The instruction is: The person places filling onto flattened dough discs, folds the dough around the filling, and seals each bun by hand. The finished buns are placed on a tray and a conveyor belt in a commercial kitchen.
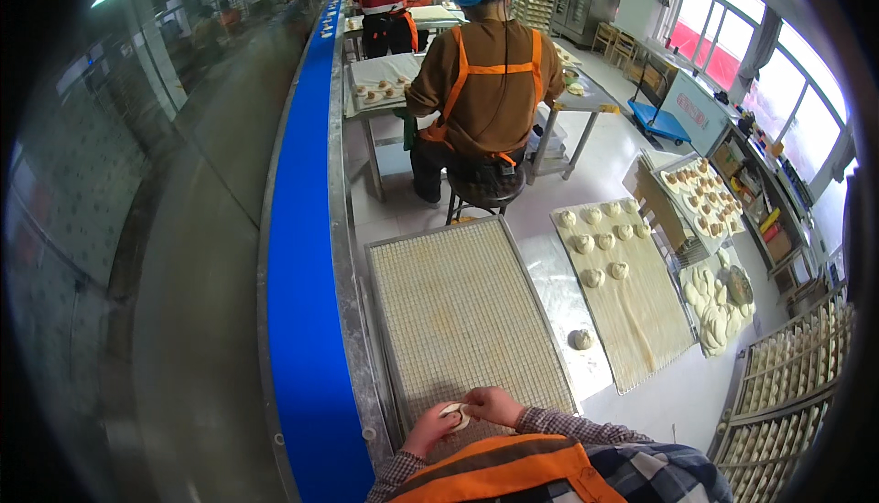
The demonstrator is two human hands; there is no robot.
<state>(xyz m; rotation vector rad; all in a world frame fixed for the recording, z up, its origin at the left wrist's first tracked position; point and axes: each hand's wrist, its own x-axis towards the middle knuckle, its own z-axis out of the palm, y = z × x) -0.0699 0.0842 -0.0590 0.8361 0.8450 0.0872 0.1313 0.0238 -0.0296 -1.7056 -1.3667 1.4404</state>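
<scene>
Low in the view, above the near end of a wire-mesh tray (462, 292), I hold a small round piece of white dough (455, 411) between both hands. My left hand (432, 428) cups it from the left with the fingers curled round it. From the right, my right hand (495, 406) pinches its edge with thumb and fingers. A darker patch shows in the dough's middle; whether it is filling or a hollow I cannot tell. One round dough bun (580, 339) sits on the metal table (556, 274) to the right of the mesh tray.
A cloth-lined tray (641, 343) with several buns lies to the right. Beyond it are a dough pile (705, 297), a tray of filled pieces (700, 169) and racks (787, 375). A blue conveyor belt (307, 274) runs along the left. A co-worker (494, 91) sits ahead.
</scene>
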